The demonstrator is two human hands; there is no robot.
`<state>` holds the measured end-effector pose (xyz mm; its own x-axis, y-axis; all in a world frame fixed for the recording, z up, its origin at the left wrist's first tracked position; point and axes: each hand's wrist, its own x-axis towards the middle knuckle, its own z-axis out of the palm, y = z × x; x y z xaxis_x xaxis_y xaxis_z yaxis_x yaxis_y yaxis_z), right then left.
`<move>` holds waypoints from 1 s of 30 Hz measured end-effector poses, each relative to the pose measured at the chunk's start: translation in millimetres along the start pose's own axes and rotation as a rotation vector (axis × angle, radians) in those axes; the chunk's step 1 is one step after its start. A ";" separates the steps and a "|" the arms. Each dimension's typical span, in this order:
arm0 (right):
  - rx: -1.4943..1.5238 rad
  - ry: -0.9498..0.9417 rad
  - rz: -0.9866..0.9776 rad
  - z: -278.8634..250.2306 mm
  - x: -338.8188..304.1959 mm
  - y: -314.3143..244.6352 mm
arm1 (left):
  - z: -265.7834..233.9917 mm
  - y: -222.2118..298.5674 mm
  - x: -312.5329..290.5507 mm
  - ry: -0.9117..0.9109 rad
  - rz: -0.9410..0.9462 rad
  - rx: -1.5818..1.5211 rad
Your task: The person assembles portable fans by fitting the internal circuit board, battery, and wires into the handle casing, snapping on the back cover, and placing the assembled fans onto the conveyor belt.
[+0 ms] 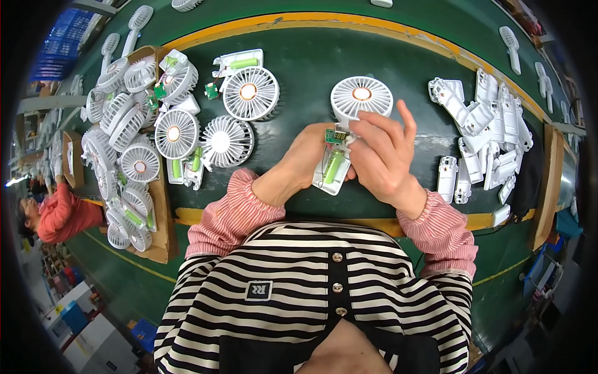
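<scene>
Green workbench (305, 68) with yellow edging (299, 19)

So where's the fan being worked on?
The fan is right of centre in the head view, its open handle between the left hand and right hand.

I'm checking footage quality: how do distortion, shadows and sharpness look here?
Head view: the far yellow table strip bows into an arc, with black corners; head view: the held fan looks fairly sharp, its small display lit; head view: soft shadow edges the upper loose fan; head view: the co-worker near the left rim looks tilted and softer.
</scene>
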<state>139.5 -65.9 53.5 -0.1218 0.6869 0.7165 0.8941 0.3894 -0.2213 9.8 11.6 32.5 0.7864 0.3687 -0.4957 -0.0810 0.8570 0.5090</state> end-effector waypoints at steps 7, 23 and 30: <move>0.054 0.115 0.015 9.2 -15.7 2.4 | 2.6 -0.3 1.5 0.125 0.108 0.010; 0.199 -0.123 0.248 -2.2 -18.0 6.2 | 5.8 1.3 0.5 0.178 0.083 0.141; 0.435 -0.132 0.405 -15.7 -2.8 11.6 | 15.3 13.3 -1.4 0.111 0.030 0.037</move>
<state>157.0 -72.9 59.3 0.1135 0.8923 0.4369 0.6258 0.2774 -0.7290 17.0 17.0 50.7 0.7115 0.4330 -0.5535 -0.0792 0.8320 0.5491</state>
